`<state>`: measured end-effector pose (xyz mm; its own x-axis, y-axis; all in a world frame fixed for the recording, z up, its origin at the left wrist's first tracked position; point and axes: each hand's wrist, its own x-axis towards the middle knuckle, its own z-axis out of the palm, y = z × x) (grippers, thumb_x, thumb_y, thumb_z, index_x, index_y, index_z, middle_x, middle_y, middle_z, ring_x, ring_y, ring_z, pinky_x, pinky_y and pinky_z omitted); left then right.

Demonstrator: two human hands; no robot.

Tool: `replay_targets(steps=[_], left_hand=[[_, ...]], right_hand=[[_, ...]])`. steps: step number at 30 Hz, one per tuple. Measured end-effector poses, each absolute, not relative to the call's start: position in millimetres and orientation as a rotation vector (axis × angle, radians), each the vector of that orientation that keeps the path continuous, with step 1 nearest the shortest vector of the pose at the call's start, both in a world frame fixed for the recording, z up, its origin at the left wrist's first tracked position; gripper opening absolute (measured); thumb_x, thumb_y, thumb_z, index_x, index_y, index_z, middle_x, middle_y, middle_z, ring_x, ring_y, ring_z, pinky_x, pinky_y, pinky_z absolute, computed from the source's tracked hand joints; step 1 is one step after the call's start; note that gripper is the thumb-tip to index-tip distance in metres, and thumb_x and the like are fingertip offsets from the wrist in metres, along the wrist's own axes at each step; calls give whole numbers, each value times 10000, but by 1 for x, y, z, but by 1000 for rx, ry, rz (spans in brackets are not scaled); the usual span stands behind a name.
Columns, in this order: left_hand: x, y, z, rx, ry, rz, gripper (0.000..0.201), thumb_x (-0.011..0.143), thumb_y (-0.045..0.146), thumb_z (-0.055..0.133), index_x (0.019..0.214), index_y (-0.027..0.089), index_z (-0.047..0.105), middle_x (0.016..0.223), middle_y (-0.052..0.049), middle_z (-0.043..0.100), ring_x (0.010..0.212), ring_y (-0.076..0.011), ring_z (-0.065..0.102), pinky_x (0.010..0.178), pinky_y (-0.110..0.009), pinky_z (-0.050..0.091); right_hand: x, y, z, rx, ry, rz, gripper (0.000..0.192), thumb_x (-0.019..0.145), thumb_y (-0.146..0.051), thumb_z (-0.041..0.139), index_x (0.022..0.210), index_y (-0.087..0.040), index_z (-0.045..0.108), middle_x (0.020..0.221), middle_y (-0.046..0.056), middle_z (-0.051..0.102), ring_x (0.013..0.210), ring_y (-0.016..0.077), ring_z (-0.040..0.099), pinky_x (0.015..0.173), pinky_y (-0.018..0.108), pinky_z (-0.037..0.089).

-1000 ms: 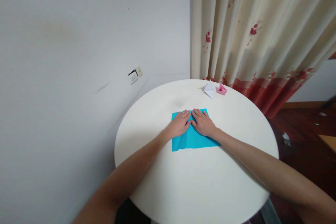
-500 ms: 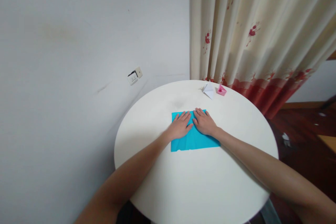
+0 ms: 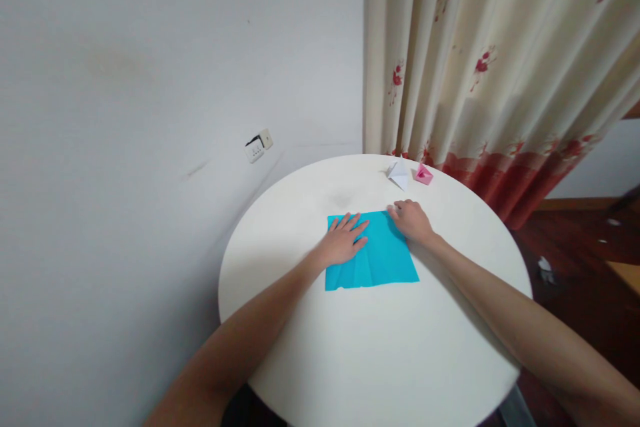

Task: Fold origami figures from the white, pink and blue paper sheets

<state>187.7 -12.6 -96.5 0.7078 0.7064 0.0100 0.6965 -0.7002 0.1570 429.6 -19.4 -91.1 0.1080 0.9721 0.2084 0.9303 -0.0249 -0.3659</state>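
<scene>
A blue sheet of paper [image 3: 380, 257] lies flat on the round white table [image 3: 380, 347], with faint crease lines across it. My left hand [image 3: 343, 240] rests flat on the sheet's far left part, fingers spread. My right hand [image 3: 413, 219] sits at the sheet's far right corner, fingers curled at the paper's edge; whether it pinches the corner I cannot tell.
A white folded paper figure [image 3: 399, 173] and a small pink folded paper figure [image 3: 423, 175] stand at the table's far edge. A flowered curtain [image 3: 490, 73] hangs behind them. A grey wall with a socket [image 3: 259, 145] is on the left. Dark wooden floor [image 3: 575, 240] lies at right.
My right hand has slid from the middle of the blue sheet out to its far right corner. My left hand has stayed flat on the sheet.
</scene>
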Motion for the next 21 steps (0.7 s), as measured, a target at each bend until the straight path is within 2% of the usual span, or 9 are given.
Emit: replay_targets(steps=[3,6,10,14,19,21], left_hand=[[185,-11,-95,2767,1128,98,598,979,582,220,1517,327,261,1622,-23,142,1488,-317,95,1168,-568,122],[184,-10,-93,2765,1093,116,597,981,573,233,1518,313,264,1618,-20,163,1490,-302,102,1174,-563,108],[184,-10,-92,2751,1038,136,593,986,555,237,1518,295,264,1611,-15,192,1491,-275,111,1182,-553,103],[184,-9,-94,2742,1029,150,584,985,542,266,1514,294,271,1608,-16,205,1489,-277,124,1179,-558,117],[185,-7,-99,2743,1050,218,618,981,531,297,1522,238,252,1601,-57,228,1487,-275,141,1184,-537,138],[186,-6,-101,2730,1065,261,652,976,528,319,1527,191,231,1591,-97,250,1482,-274,166,1187,-521,151]], right_hand=[[431,-17,-93,-1946,-1768,279,467,927,-468,480,1222,-127,604,1033,141,704,941,253,645,809,319,452],[432,-14,-99,-1859,-1695,396,591,871,-484,583,1333,-121,518,961,102,714,850,222,654,761,300,462],[434,-9,-109,-1729,-1651,473,615,795,-374,694,1326,-113,525,875,67,692,774,189,639,710,276,476],[436,-5,-112,-1596,-1620,516,630,735,-250,721,1317,-102,532,787,25,663,712,167,616,689,272,493],[431,-7,-111,-1453,-1603,556,619,720,-201,709,1311,-103,553,833,39,685,711,162,623,708,288,520],[428,-10,-108,-1385,-1633,547,550,740,-201,686,1275,-117,590,904,61,700,751,176,637,726,304,531]])
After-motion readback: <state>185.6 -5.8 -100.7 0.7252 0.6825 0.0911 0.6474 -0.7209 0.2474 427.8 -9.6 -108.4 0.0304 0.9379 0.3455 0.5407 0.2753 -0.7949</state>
